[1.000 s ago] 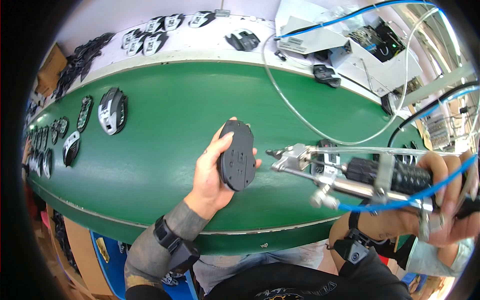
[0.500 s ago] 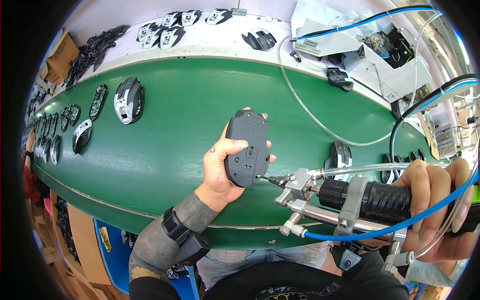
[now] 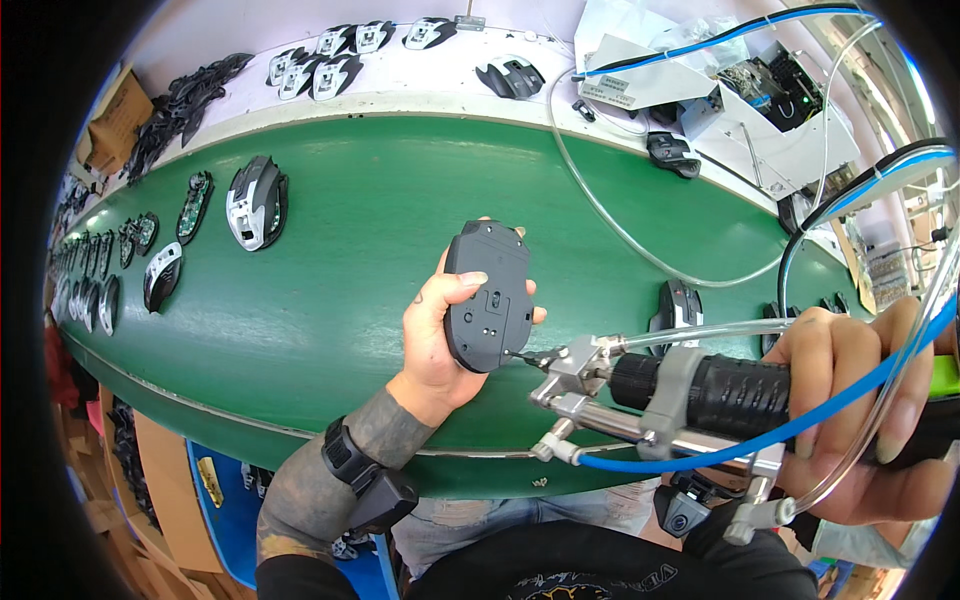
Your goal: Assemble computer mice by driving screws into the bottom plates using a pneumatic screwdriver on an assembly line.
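Here: left grip clasping mouse; right grip, blue tube across it, clasping screwdriver; mouse shells beyond.

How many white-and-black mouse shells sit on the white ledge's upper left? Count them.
6: three rear shells in a row, and three front shells clustered farther left. Another may be hidden behind them.

The person's left hand holds a black computer mouse with the underside turned up, the thumb lying across it. The right hand grips a black powered screwdriver, whose thin tip is at the mouse's lower end. On the green counter, a white-and-black mouse lies farther left.
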Demonstrator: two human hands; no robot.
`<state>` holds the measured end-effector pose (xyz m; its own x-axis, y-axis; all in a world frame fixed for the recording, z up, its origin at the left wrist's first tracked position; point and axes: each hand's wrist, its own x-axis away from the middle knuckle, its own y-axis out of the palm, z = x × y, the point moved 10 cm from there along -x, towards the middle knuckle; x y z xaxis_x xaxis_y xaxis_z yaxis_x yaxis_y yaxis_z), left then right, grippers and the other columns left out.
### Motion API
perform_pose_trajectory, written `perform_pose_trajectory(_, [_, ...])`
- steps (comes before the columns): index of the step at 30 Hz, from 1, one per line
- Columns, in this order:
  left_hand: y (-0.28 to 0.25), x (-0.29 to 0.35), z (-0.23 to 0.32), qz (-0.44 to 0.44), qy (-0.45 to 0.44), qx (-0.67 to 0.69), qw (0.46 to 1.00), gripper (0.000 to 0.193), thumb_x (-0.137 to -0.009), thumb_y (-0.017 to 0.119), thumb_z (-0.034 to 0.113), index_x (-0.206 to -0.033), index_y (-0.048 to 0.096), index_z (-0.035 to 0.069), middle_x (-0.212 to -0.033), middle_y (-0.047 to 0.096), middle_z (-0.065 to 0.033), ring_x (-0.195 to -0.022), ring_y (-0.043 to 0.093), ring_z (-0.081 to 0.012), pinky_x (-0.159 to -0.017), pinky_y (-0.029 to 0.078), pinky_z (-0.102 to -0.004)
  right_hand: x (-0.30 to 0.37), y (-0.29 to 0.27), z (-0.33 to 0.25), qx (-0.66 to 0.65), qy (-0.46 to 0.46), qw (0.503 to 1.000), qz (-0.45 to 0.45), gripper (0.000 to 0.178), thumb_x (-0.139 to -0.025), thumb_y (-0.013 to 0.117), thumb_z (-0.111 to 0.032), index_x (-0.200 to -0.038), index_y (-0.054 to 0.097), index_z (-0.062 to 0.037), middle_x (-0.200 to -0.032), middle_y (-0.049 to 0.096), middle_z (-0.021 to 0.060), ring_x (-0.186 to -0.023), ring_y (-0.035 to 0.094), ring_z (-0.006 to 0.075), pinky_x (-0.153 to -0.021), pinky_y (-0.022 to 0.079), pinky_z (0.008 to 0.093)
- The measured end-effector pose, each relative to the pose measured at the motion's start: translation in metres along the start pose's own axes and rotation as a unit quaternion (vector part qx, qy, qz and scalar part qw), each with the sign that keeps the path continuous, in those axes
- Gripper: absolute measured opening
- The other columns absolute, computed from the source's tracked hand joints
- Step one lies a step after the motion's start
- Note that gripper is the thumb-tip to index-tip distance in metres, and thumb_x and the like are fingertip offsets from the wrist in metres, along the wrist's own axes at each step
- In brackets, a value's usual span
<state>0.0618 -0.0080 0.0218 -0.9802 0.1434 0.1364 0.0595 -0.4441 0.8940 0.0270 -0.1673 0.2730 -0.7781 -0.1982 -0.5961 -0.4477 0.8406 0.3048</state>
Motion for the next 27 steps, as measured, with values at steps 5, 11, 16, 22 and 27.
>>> perform_pose_trajectory(5, [-0.015, -0.002, 0.003, 0.057, 0.005, -0.044, 0.997, 0.055, -0.081, 0.051, 0.021, -0.133, 0.042, 0.006, -0.128, 0.049, -0.0137, -0.100, 0.058, -0.0276, -0.082, 0.055, -0.0460, 0.002, -0.024, -0.028, -0.028, -0.036, 0.998, 0.035, 0.017, -0.089, 0.066, -0.015, -0.084, 0.052, -0.0056, -0.073, 0.056, 0.0049, -0.051, 0.059, 0.0138, -0.053, 0.053, 0.0250])
perform_pose_trajectory(11, [-0.008, -0.005, -0.013, 0.033, -0.026, -0.036, 0.998, 0.056, -0.083, 0.050, 0.022, -0.136, 0.040, 0.003, -0.133, 0.049, -0.0154, -0.097, 0.061, -0.0277, -0.083, 0.055, -0.0466, 0.003, -0.005, -0.016, -0.072, -0.011, 0.992, -0.104, 0.044, -0.078, 0.077, -0.046, -0.095, 0.059, -0.0095, -0.080, 0.058, -0.0029, -0.066, 0.056, 0.0101, -0.066, 0.043, 0.0243])
perform_pose_trajectory(16, [-0.014, 0.001, -0.011, 0.033, -0.023, -0.049, 0.998, 0.059, -0.084, 0.050, 0.021, -0.138, 0.037, 0.003, -0.133, 0.049, -0.0166, -0.098, 0.061, -0.0278, -0.084, 0.055, -0.0463, 0.007, 0.009, 0.013, -0.059, 0.092, 0.978, -0.178, 0.050, -0.079, 0.075, -0.049, -0.099, 0.058, -0.0067, -0.091, 0.057, -0.0016, -0.066, 0.053, 0.0104, -0.066, 0.040, 0.0245])
perform_pose_trajectory(22, [-0.007, 0.000, -0.017, 0.019, -0.039, -0.047, 0.998, 0.057, -0.084, 0.050, 0.020, -0.138, 0.038, 0.005, -0.131, 0.049, -0.0172, -0.099, 0.061, -0.0298, -0.083, 0.056, -0.0470, 0.008, 0.006, -0.002, -0.056, 0.000, 0.987, -0.150, 0.053, -0.078, 0.076, -0.050, -0.102, 0.057, -0.0071, -0.097, 0.057, -0.0010, -0.069, 0.054, 0.0107, -0.066, 0.040, 0.0245])
perform_pose_trajectory(27, [-0.010, 0.001, -0.023, 0.027, -0.052, -0.026, 0.998, 0.061, -0.082, 0.054, 0.018, -0.140, 0.036, 0.009, -0.122, 0.049, -0.0139, -0.098, 0.060, -0.0278, -0.077, 0.057, -0.0419, 0.006, 0.006, 0.007, -0.030, -0.049, 0.998, 0.023, 0.020, -0.089, 0.067, -0.016, -0.091, 0.052, -0.0027, -0.076, 0.057, 0.0054, -0.052, 0.060, 0.0148, -0.050, 0.052, 0.0258])
